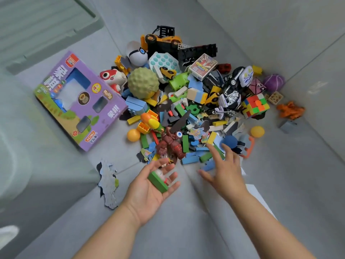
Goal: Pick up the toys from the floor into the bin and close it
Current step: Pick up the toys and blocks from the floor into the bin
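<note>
The toys lie in one dense heap at the centre of the frame, straight ahead of both my hands and spreading toward the upper right. The near edge of the heap almost reaches my fingertips. The closest pieces are a red monster, just above my left hand, and some flat blue blocks, just left of my right hand.

My right hand is open, palm down and fingers spread, at the heap's lower right edge. It is holding nothing and is a little blurred. My left hand is turned palm up with the fingers relaxed. A green block and a small pale piece I can't make out rest across it, carried rather than gripped.

What matters next is the bin. It sits in the upper left corner, well away from the heap and on my left side, so I judge the loaded left hand to be the nearer one for the drop. The right hand is better placed to gather more.

A purple box lies flat between heap and bin, its long axis running from upper left to lower right. That puts it across my likely path — I'd carry over it. One puzzle piece lies by itself to the left of my left hand. Nearly everything is on the floor, so I take the job as barely begun.
</note>
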The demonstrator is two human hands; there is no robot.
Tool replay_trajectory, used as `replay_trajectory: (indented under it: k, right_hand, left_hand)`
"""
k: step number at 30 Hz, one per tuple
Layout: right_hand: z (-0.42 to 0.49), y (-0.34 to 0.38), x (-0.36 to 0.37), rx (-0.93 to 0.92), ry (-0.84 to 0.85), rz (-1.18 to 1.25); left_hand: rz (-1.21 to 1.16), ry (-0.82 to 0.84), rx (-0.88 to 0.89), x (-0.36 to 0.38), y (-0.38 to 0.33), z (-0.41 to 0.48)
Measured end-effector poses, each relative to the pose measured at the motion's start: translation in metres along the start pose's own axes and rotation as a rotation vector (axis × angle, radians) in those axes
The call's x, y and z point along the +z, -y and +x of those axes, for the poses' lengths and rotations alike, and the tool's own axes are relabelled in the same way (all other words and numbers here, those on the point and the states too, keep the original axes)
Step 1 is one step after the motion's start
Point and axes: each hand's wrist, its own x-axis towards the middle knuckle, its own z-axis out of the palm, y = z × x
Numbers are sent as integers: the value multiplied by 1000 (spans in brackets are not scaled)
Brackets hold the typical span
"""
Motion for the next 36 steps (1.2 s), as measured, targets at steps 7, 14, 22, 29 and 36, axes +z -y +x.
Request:
replay_trajectory:
  k: [7, 14, 22, 29, 36]
  right_hand:
    - [3, -35, 15, -139, 101, -232]
    - [-86, 6, 7, 335, -108, 322]
    - [-140, 30, -53, 308, -87, 299]
    - [-112, 28, -40, 218, 209, 152]
    - [-26, -6, -8, 61, 188, -152]
  left_hand:
    - [-90, -44, -120, -18, 37, 16]
    - [-99, -211, -113, 8, 58, -9]
    - [-127, -52, -145, 50, 51, -51]
    - [-140, -39, -102, 34, 46, -24]
    - [-160, -40, -83, 9, 26, 0]
